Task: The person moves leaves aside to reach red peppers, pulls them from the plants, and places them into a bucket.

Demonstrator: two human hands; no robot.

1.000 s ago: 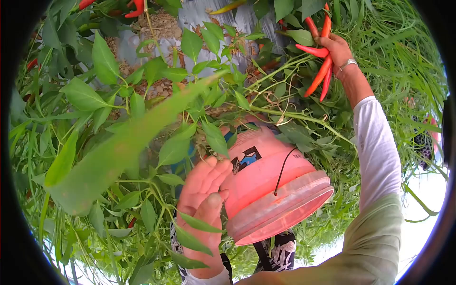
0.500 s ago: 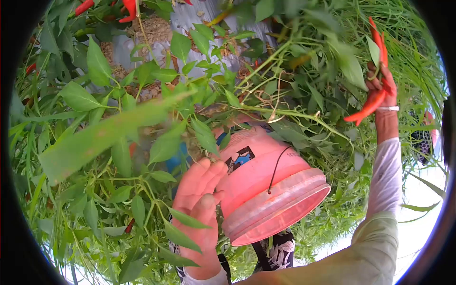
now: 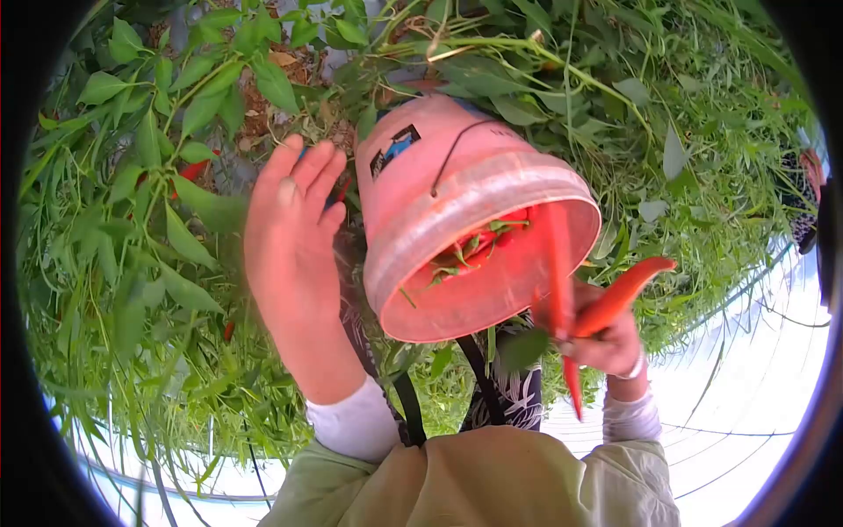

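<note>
A pink plastic bucket tips its mouth toward me, with red chili peppers and green stems inside. Just outside its right rim, my right hand is closed around several long red chilies; one reaches up across the bucket's mouth, blurred by motion. A green leaf hangs by these peppers. To the left of the bucket, my left hand is raised with fingers stretched out and nothing in them. It is slightly blurred and close to the bucket's side.
Leafy pepper plants crowd the left, with a red chili among their leaves. A bent green branch runs above the bucket. Tall grass fills the right side. A thin wire handle lies against the bucket.
My right hand has come from the far upper right down to the bucket's mouth, still gripping the chilies. My left hand has moved up and left. The bucket now sits higher in view, its contents showing.
</note>
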